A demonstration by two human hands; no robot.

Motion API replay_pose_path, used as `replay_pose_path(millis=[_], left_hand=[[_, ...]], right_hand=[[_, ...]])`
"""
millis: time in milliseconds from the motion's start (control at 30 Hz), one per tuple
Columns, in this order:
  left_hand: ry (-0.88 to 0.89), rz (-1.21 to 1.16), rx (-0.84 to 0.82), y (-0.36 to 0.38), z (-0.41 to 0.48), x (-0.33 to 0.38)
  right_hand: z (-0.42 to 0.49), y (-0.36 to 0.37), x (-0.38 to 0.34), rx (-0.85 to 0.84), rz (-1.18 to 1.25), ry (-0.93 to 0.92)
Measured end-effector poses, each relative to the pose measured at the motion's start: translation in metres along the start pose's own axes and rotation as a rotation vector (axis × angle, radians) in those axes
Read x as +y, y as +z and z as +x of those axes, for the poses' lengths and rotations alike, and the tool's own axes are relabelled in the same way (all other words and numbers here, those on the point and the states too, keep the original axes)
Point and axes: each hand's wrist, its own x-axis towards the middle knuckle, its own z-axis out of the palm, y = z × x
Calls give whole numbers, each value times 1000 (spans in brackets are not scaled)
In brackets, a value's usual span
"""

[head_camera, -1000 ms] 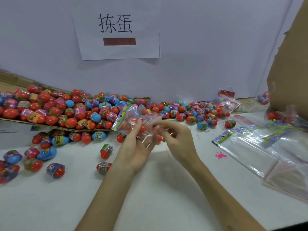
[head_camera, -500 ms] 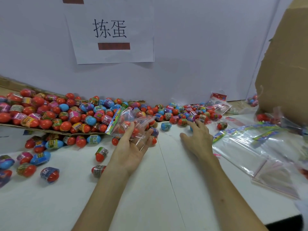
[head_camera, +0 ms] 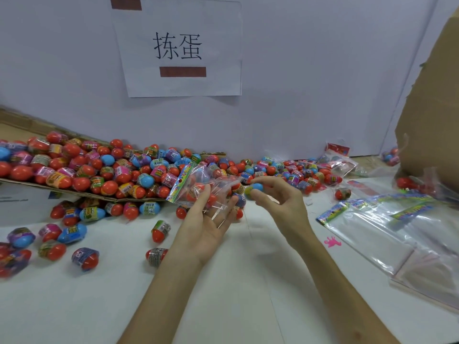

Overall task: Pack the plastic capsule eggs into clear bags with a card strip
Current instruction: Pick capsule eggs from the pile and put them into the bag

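Currently held egg: a blue egg [head_camera: 253,188] with a yellowish band sits pinched in the fingertips of the right hand [head_camera: 275,202], just beside the open right end of the clear bag [head_camera: 211,184].
Clear bag: lies across the left hand [head_camera: 206,229], raised off the table [head_camera: 223,306] in front of the egg pile [head_camera: 99,170].
Card strip [head_camera: 180,182]: a colourful printed band along the bag's left edge, tilted and farthest from the right hand.
Bag contents: red shapes show through the film; I cannot tell which are inside and which belong to the pile behind.
Left hand pose: palm up, fingers spread and nearly straight under the bag, thumb raised against the film so the bag is gripped between thumb and fingers.
Right hand pose: back of the hand towards the camera, thumb and first fingers curled round the egg, the other fingers loosely bent, forearm reaching in from the lower right.
Egg pile: red, blue and pink eggs with printed bands heaped on a flat cardboard sheet [head_camera: 74,192] along the wall, spilling to the right.
Loose eggs [head_camera: 84,258]: scattered on the white table to the left of the left arm.
Spare bags [head_camera: 397,232]: a flat stack of clear bags with card strips lies well to the right of the right hand.
Cardboard box [head_camera: 434,120]: stands at the far right.
Paper sign [head_camera: 181,48]: fixed to the wall above the pile.
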Motion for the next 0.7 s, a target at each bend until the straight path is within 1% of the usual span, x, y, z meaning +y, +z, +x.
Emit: replay_pose_path(millis=[133,200,267,433,500,600,700], left_hand=[[28,54,-3,-3,1,-1],[35,75,-1,-2,2,-2],[32,76,4,-1,3,-4],[20,82,-37,1,2,-9],[11,108,-44,3,1,-12],[-12,144,-44,5,1,-16],[-32,162,-46,7,0,-18]], right_hand=[[-10,17,-10,-138,91,-37],[-15,25,-11,-163,117,-63],[-19,33,-11,-104,94,-92],[-23,38,-4,115,48,-171],[-24,38,-2,171,15,-193],[-23,39,0,215,-99,-224],[-22,39,2,195,-149,-270]])
